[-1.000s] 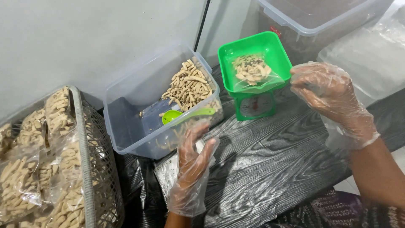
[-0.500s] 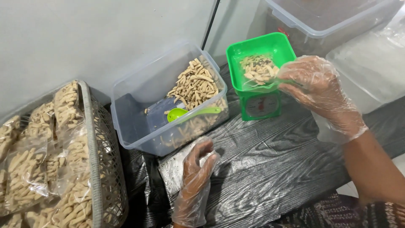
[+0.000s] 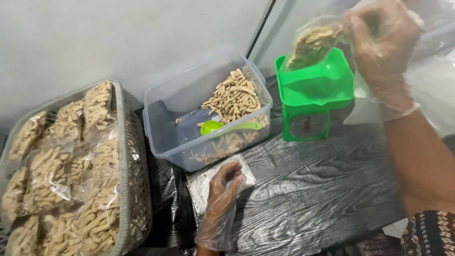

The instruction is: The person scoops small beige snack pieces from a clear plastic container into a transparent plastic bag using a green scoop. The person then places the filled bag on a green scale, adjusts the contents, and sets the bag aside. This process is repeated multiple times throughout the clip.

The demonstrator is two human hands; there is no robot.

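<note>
A small clear plastic bag of tan snack sticks (image 3: 313,43) hangs at upper right. Sealed clear bags of the same sticks (image 3: 66,166) fill the left. A flat stack of empty clear bags (image 3: 208,182) lies low centre.

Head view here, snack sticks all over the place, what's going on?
A person in thin clear gloves is bagging stick snacks. The right hand holds a clear bag of sticks in the air just above the green kitchen scale, whose tray shows nothing in it. The left hand rests on a flat stack of empty clear bags on the dark table. Between them a clear tub holds loose sticks and a green scoop. Filled bags sit in a wicker basket at left.
</note>
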